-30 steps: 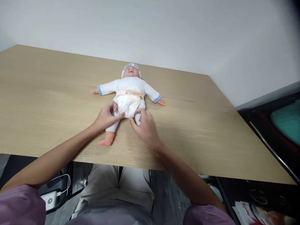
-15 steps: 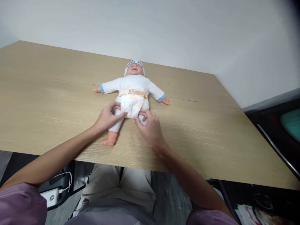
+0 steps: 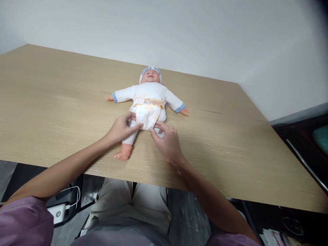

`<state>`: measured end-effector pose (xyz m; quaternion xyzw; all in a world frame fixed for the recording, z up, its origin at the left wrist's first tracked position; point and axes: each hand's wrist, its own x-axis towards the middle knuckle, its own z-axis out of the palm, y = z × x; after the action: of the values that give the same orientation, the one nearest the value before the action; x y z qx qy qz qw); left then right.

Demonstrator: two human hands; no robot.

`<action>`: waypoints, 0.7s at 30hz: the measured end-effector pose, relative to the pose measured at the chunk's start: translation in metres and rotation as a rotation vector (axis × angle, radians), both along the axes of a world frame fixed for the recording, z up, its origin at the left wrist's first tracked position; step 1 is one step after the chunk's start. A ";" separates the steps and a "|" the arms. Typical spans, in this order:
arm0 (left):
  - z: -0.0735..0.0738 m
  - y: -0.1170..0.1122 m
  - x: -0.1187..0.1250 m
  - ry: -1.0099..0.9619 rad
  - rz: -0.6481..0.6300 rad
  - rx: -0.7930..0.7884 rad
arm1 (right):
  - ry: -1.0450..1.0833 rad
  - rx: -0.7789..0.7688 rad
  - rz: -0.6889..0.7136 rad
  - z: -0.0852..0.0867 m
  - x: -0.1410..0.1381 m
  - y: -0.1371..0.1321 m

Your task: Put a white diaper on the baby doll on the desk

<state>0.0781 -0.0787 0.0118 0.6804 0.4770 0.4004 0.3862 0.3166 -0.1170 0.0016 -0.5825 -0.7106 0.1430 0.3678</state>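
A baby doll (image 3: 150, 89) in white clothes with blue cuffs and a lettered cap lies on its back, arms spread. Around its waist and hips is a diaper (image 3: 148, 114) with an orange patterned band. My left hand (image 3: 123, 127) curls round the leg edge of the diaper, its thumb at the crotch and its fingers by the hip. At the other leg opening, my right hand (image 3: 167, 140) pinches the diaper's edge between thumb and fingers. One bare doll foot (image 3: 124, 152) shows below my left hand; my right hand hides the other.
The doll rests on a wooden table (image 3: 64, 112) with a thin seam across it. A pale wall (image 3: 179, 34) stands behind. Below the front edge are a white power bank (image 3: 57, 213) with a cable and some papers (image 3: 273, 237); a dark object (image 3: 302, 147) is at the right.
The whole view has shifted slightly, so everything sits a little further right. Both hands keep their places at the diaper's leg edges, with barely any finger movement.
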 end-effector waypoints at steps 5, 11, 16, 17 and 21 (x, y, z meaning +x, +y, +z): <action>0.005 0.004 -0.001 0.041 -0.049 -0.027 | -0.096 0.019 0.029 -0.004 -0.002 0.000; 0.003 0.011 0.000 -0.098 -0.063 -0.158 | -0.094 0.018 0.054 -0.004 -0.003 -0.001; 0.001 0.010 0.003 -0.198 -0.083 -0.194 | -0.056 -0.004 0.033 -0.005 -0.004 -0.003; 0.000 0.010 0.004 -0.184 -0.078 -0.181 | -0.043 -0.020 0.020 -0.005 -0.004 -0.002; 0.002 0.010 0.003 -0.133 -0.075 -0.128 | 0.015 -0.051 -0.006 -0.003 -0.002 0.003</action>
<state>0.0809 -0.0684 0.0138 0.6438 0.4491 0.3985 0.4744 0.3148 -0.1142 -0.0014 -0.5927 -0.7022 0.1646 0.3586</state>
